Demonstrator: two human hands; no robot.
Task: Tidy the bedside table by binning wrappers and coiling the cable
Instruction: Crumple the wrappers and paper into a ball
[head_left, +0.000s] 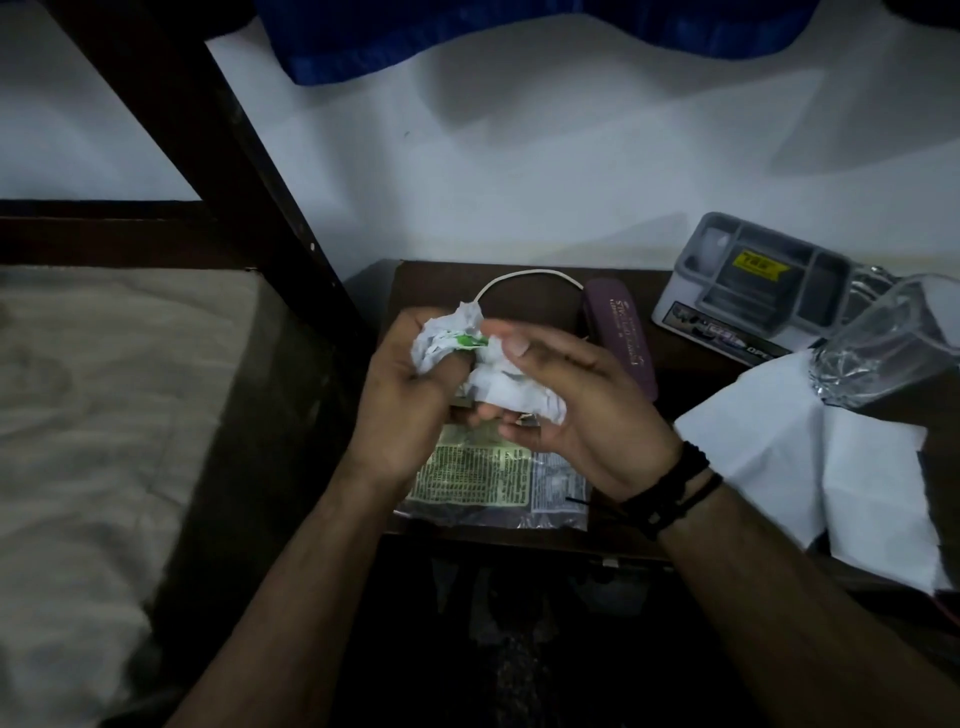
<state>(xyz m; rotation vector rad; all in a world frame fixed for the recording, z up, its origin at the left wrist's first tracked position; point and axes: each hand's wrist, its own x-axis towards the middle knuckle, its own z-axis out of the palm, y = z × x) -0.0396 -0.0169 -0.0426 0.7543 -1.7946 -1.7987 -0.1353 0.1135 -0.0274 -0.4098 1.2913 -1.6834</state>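
Above the dark bedside table (691, 358), my left hand (400, 395) grips a crumpled white wrapper with green print (447, 338). My right hand (566, 400) cups a second crumpled white paper wad (514, 395), thumb on top and fingers curled beneath it. The two wads touch between my hands. A flat printed foil wrapper (493, 478) lies on the table under my hands. A white cable (524, 275) arcs on the table behind them; much of it is hidden by my hands.
A purple case (623, 338) lies right of my hands. A grey organiser box (753, 280) stands at the back right, with a clear plastic container (883, 343) and white paper sheets (831, 467) in front. A bed (104, 415) and its dark frame post (234, 171) are at left.
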